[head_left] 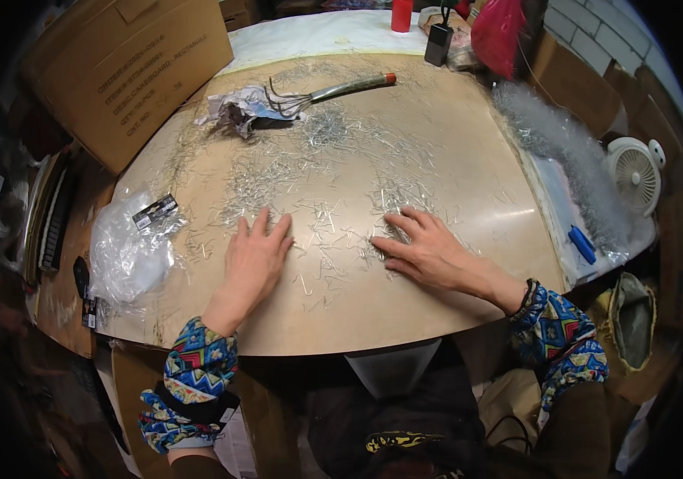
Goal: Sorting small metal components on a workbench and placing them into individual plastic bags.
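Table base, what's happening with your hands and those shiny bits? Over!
Left hand, right hand: open, spread. Thin metal pieces: scattered around both. Clawed tool: farther back, clear of both hands.

Wire pieces (327, 130) lie scattered over the table (405, 318), between and beyond the left hand (252, 259) and right hand (428, 251). Toward the back, a rake (349, 87) lies right of crumpled paper (238, 112). Left: a box (138, 96), and nearer, a bag (130, 259). Right: a fan (635, 177).

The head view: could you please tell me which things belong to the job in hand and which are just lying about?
Seemingly in use:
thin metal pieces by the left hand and right hand
the table under them
perhaps the rake

Seemingly lying about:
white fan
cardboard box
pink bag
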Tool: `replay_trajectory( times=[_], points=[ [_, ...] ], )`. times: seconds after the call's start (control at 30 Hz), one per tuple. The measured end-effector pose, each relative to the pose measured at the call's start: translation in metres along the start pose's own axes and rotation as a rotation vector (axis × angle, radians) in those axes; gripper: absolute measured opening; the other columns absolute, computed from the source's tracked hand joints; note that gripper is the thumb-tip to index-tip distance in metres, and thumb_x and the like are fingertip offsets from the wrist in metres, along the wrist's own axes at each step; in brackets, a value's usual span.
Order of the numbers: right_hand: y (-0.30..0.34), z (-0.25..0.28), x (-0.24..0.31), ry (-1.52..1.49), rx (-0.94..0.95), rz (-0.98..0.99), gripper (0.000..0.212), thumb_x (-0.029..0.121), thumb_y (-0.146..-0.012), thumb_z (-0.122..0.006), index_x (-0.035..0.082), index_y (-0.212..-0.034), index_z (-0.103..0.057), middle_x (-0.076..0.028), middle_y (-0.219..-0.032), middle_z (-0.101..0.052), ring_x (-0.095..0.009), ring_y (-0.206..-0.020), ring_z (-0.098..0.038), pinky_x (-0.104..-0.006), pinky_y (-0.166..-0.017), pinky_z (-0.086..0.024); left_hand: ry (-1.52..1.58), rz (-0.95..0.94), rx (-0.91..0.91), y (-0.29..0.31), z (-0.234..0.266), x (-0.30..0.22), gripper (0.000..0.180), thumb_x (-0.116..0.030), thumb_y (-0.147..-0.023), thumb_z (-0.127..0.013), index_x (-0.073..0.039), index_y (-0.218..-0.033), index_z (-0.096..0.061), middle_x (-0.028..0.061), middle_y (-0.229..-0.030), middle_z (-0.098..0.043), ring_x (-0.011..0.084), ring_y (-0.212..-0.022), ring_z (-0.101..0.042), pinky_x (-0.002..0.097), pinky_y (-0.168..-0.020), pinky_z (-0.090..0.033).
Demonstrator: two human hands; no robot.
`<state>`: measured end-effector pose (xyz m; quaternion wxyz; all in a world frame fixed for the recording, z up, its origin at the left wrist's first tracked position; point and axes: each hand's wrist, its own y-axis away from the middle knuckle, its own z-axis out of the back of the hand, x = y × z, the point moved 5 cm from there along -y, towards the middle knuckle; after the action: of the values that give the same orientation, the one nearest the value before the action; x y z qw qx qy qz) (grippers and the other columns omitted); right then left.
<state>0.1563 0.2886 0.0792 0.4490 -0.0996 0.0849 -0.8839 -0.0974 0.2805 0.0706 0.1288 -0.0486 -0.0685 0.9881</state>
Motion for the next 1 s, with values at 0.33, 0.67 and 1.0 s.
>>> replay_trajectory(
  times=[0.33,0.67,1.0],
  points=[
    [0.013,-0.007,-0.028,0.015,0.134,-0.089,0.059,0.055,-0.091,-0.052,0.016,-0.136,-0.05,-0.023,-0.142,-0.04,-0.05,-0.131,-0.033,-0.0626,-0.102,-0.031,0.06,-0.207,-0.009,-0.01,-0.012,-0.056,0.041,-0.021,-0.093,-0.055,-0.017,-0.134,-0.051,0.02,-0.139,-0.046,0.0412,-0.128,-0.044,0.0502,-0.1,-0.042],
    [0.03,0.0,-0.047,0.012,0.131,-0.256,0.063,0.054,-0.09,-0.054,0.013,-0.137,-0.046,-0.025,-0.143,-0.037,-0.053,-0.131,-0.033,-0.0684,-0.098,-0.031,0.164,-0.24,0.052,-0.011,-0.005,-0.074,0.038,-0.018,-0.092,-0.057,-0.014,-0.129,-0.055,0.0196,-0.139,-0.045,0.0414,-0.128,-0.042,0.0518,-0.102,-0.039],
    [0.044,-0.001,-0.036,-0.184,0.092,-0.081,0.037,0.03,-0.095,-0.056,0.012,-0.127,-0.057,-0.021,-0.134,-0.048,-0.043,-0.126,-0.043,-0.0565,-0.1,-0.037,0.404,-0.212,-0.057,0.076,0.009,-0.082,0.036,-0.01,-0.084,-0.068,-0.007,-0.119,-0.061,0.0182,-0.125,-0.056,0.0365,-0.119,-0.052,0.0418,-0.094,-0.048]
  ],
)
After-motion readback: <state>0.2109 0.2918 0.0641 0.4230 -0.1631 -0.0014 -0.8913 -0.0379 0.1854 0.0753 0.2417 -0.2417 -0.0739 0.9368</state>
